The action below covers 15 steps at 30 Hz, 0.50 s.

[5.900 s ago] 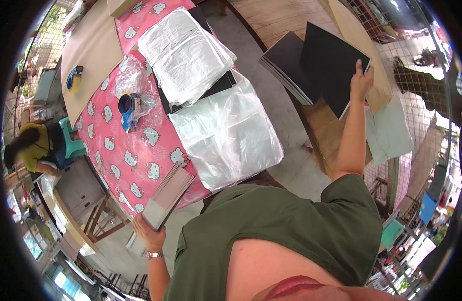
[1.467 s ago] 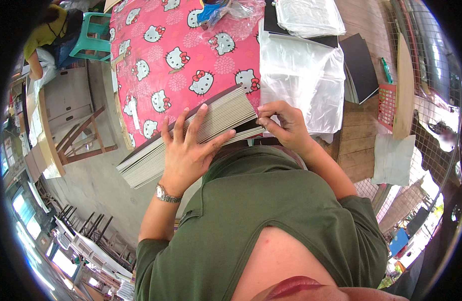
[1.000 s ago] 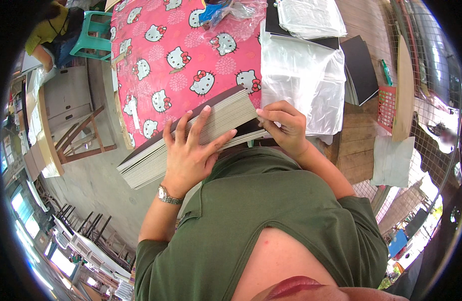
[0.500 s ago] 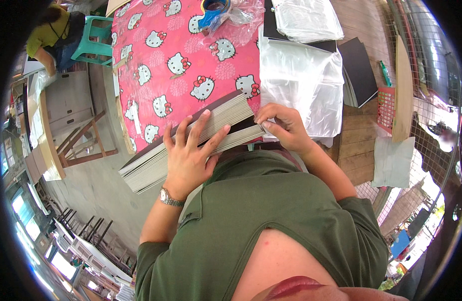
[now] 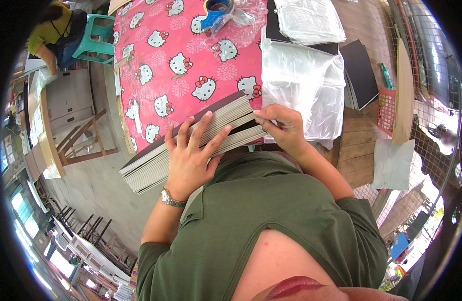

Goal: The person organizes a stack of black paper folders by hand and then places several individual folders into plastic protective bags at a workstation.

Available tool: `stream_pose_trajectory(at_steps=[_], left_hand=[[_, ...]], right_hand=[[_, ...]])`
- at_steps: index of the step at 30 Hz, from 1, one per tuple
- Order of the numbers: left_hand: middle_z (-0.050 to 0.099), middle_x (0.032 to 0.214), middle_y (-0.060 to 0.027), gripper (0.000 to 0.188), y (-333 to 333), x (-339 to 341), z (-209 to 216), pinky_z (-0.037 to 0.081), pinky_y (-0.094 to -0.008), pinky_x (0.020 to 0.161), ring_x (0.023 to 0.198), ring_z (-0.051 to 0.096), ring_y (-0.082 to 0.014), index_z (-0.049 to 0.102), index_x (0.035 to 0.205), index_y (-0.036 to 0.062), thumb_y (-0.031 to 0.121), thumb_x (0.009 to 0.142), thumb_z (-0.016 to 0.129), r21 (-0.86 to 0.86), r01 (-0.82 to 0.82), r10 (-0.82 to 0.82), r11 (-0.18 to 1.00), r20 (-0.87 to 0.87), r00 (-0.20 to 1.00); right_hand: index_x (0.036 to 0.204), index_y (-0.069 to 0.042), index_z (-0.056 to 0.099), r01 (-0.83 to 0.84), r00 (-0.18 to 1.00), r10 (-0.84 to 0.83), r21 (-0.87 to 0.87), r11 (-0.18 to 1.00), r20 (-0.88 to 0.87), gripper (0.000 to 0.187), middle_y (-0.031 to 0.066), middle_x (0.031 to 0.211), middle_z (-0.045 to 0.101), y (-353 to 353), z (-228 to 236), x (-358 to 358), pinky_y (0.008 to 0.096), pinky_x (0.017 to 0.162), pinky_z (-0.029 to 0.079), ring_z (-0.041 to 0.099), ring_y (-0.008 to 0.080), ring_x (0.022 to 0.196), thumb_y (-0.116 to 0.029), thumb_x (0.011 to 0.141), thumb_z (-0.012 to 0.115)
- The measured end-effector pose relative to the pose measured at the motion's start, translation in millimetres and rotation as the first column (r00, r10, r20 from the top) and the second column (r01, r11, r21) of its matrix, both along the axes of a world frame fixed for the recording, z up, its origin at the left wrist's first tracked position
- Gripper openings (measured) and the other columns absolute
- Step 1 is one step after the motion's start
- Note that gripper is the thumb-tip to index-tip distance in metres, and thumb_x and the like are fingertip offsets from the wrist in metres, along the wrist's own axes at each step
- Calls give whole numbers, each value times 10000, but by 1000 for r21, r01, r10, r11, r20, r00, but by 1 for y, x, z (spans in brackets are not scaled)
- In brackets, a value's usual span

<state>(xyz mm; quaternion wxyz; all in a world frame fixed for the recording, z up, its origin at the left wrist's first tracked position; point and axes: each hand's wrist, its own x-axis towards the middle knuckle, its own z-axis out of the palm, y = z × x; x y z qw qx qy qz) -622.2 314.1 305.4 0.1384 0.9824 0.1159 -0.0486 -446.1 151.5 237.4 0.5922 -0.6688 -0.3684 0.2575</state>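
Observation:
A thick stack of thin pale boards or leaves (image 5: 156, 168) with a dark outer cover stands slanted at the table's near edge, its layered edges facing up. My left hand (image 5: 193, 145) lies across those edges, fingers spread and stretched out. A dark gap parts the stack towards its right end. There my right hand (image 5: 281, 125) is closed, thumb and fingertips pinching the corner of a few layers. How many layers are in the pinch cannot be made out.
A pink patterned cover (image 5: 156, 65) lies on the table. On it sits a blue tape dispenser (image 5: 211, 17). Clear plastic sheets (image 5: 303, 90) lie at right, beside dark folders (image 5: 361, 72) and a red basket (image 5: 386, 110). A person (image 5: 50, 37) is near a green stool (image 5: 95, 37).
My right fingertips have moved slightly up and left along the stack's end, and a few layers now stand apart within the gap. The left hand stays nearly in place.

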Motion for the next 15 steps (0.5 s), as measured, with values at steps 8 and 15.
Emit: stream_pose_trajectory(at_steps=[8,15], left_hand=[[376,1411,-45,734,1,3,3,178,-479,1055,1238,352,-263,465,1331,207,251,647,728,-12,-21,20,1000,-14,1000],[379,1407,-45,731,-1,2,3,178,-477,1054,1226,362,-261,463,1332,204,264,652,724,-5,-20,20,1000,-7,1000]], right_hand=[[955,-37,660,20,1000,-19,67,998,-16,219,74,863,629,-1,1,1,254,727,461,593,141,792,78,777,603],[1062,-57,630,32,985,-19,76,997,-171,263,65,862,618,1,-6,-2,240,729,454,586,125,786,40,827,562]])
